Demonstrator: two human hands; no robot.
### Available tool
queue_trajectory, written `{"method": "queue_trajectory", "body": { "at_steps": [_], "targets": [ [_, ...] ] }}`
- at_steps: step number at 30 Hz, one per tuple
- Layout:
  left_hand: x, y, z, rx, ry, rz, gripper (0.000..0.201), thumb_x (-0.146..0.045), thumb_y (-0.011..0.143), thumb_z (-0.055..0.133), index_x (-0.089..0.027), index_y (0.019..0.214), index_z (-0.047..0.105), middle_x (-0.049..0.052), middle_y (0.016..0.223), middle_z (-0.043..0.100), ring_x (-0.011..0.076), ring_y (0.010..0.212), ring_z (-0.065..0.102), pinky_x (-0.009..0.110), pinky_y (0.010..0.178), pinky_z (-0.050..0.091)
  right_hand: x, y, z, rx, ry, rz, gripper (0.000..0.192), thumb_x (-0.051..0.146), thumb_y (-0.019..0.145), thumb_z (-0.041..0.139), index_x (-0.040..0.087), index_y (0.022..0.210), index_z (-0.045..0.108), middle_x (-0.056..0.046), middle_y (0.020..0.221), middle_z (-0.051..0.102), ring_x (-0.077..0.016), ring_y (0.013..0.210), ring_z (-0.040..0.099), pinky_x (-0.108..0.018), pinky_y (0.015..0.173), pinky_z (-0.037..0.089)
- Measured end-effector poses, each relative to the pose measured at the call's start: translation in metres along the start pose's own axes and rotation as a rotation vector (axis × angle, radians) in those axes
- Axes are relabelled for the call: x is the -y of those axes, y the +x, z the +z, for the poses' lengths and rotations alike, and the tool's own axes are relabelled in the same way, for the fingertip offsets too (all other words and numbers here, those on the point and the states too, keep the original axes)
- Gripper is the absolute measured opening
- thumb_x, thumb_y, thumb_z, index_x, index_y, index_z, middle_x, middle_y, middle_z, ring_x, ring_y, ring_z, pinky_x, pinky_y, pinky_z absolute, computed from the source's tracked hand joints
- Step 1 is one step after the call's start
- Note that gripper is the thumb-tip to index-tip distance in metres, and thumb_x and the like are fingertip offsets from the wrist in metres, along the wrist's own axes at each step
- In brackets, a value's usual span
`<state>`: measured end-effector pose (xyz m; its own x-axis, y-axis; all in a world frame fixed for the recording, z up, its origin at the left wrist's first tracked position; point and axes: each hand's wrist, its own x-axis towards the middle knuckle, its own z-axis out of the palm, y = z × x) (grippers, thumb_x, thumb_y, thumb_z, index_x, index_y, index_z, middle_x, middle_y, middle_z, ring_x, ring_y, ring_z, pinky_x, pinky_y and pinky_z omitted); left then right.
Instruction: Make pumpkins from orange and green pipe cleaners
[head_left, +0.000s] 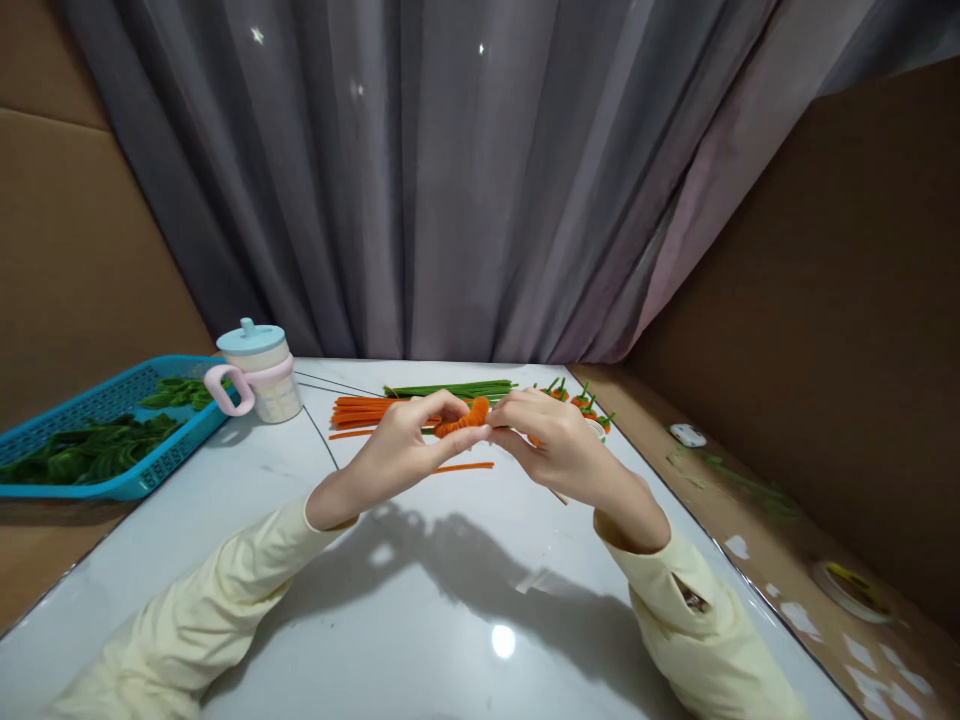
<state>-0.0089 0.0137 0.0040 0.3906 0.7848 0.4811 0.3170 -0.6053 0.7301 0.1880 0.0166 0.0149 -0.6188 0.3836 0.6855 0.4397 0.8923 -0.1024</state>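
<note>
Currently, the left grip (409,437) pinches an orange coil (466,417) between thumb and fingers, above the white counter (420,640). The right grip (555,435) has its fingertips bunched at the coil's right end; whether they pinch it too, I cannot tell. Beyond the hands lie orange sticks (360,411) and green sticks (450,389). A lidded cup (281,400) stands leftward, beside a blue basket (142,482) holding green leaves (97,448).

The orange fuzzy piece (466,418) is partly covered by the left hand (405,435), behind which the orange strips (358,411) are partly concealed. Green-stemmed pieces (581,400) are partly obscured by the right hand (566,440). The blue basket (150,476) is cut off at the left edge. The pattern of the cup (279,400) cannot be resolved.
</note>
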Motion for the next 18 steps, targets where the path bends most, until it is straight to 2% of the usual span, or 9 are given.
{"method": "queue_trajectory", "body": {
  "at_steps": [4, 8, 13, 18],
  "targets": [
    [0.0060, -0.0003, -0.0006, -0.092, 0.313, 0.367, 0.017, -0.032, 0.089, 0.058, -0.016, 0.085, 0.060, 0.003, 0.077, 0.067, 0.0163, 0.073, 0.059, 0.033, 0.077, 0.043, 0.0009, -0.0002, -0.0023, 0.025, -0.019, 0.002, 0.016, 0.011, 0.092, 0.048, 0.015, 0.079, 0.058, -0.003, 0.069, 0.062, -0.0142, 0.064, 0.052, -0.028, 0.066, 0.040],
    [0.0059, 0.0006, -0.0022, -0.061, 0.516, 0.596, 0.013, -0.021, 0.095, 0.050, -0.014, 0.086, 0.055, 0.003, 0.078, 0.068, 0.0145, 0.072, 0.061, 0.038, 0.086, 0.037, 0.0014, -0.0011, -0.0037, 0.037, -0.042, -0.006, 0.018, 0.009, 0.091, 0.048, 0.016, 0.078, 0.058, -0.002, 0.068, 0.061, -0.0140, 0.062, 0.050, -0.028, 0.065, 0.038],
    [0.0072, 0.0025, -0.0022, -0.099, 0.721, 0.771, 0.013, -0.015, 0.096, 0.045, -0.013, 0.086, 0.052, 0.006, 0.075, 0.068, 0.0174, 0.076, 0.064, 0.040, 0.085, 0.039, 0.0012, -0.0016, -0.0046, 0.052, -0.041, -0.010, 0.018, 0.010, 0.091, 0.048, 0.015, 0.078, 0.060, -0.002, 0.067, 0.061, -0.0139, 0.061, 0.050, -0.028, 0.064, 0.037],
    [0.0090, 0.0046, -0.0026, -0.090, 0.699, 0.748, 0.011, -0.023, 0.095, 0.048, -0.014, 0.094, 0.051, 0.007, 0.080, 0.067, 0.0187, 0.080, 0.062, 0.037, 0.082, 0.042, 0.0032, -0.0018, -0.0068, 0.014, -0.041, 0.046, 0.016, 0.012, 0.091, 0.050, 0.015, 0.080, 0.061, -0.003, 0.068, 0.063, -0.0134, 0.060, 0.050, -0.027, 0.062, 0.036]
  ]
}}
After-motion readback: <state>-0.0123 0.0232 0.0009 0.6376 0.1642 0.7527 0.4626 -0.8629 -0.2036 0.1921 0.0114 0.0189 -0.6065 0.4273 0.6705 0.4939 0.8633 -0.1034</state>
